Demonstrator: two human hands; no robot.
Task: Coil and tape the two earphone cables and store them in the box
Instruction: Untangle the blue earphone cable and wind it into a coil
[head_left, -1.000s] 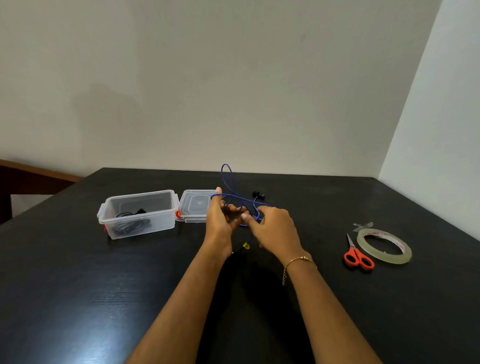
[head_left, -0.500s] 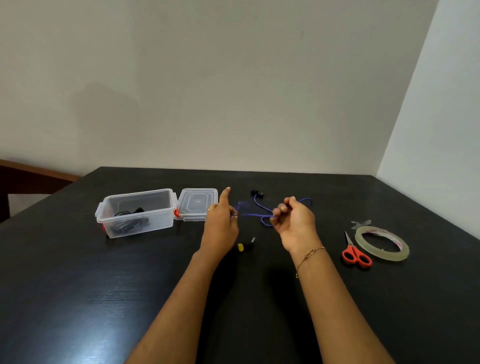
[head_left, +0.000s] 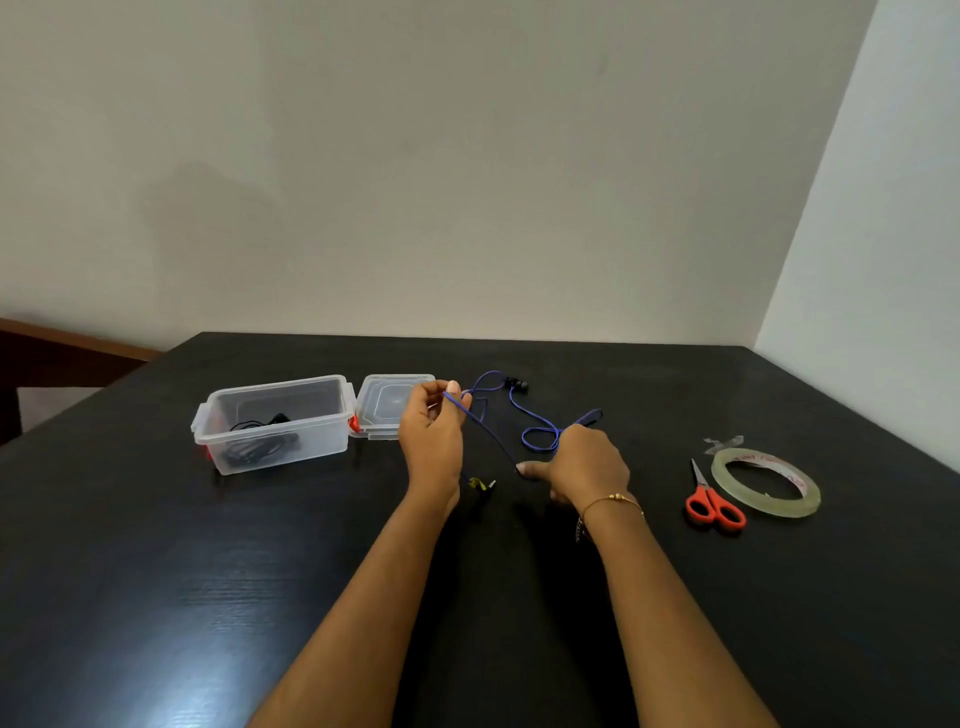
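The left hand (head_left: 431, 441) is raised above the black wooden table (head_left: 156, 597), back toward the camera, its thumb and fingertips pinching a thin blue earphone cable (head_left: 488, 434) just in front of the clear plastic lid (head_left: 392, 402). The right hand (head_left: 587, 462) sits lower, near the tabletop, with its fingers curled around the same cable and its thumb pointing left. A gold chain bracelet (head_left: 610, 501) circles that wrist. Both forearms reach in from the near edge of the table.

The cable runs taut and slanting between the two hands. Beyond them it lies in loose loops on the table, ending in dark earbuds (head_left: 517, 384); its yellow and black plug (head_left: 480, 485) hangs below the left hand.

The clear rectangular plastic box (head_left: 272, 423) stands open to the left of the left hand, with a coiled black earphone cable (head_left: 257, 441) inside. The lid lies flat, touching the box's right side.

Well right of the box, past the right hand, red-handled scissors (head_left: 711, 499) lie just beside a roll of clear tape (head_left: 766, 483). Bare tabletop spreads between the hands and the scissors, and across the near half of the table.
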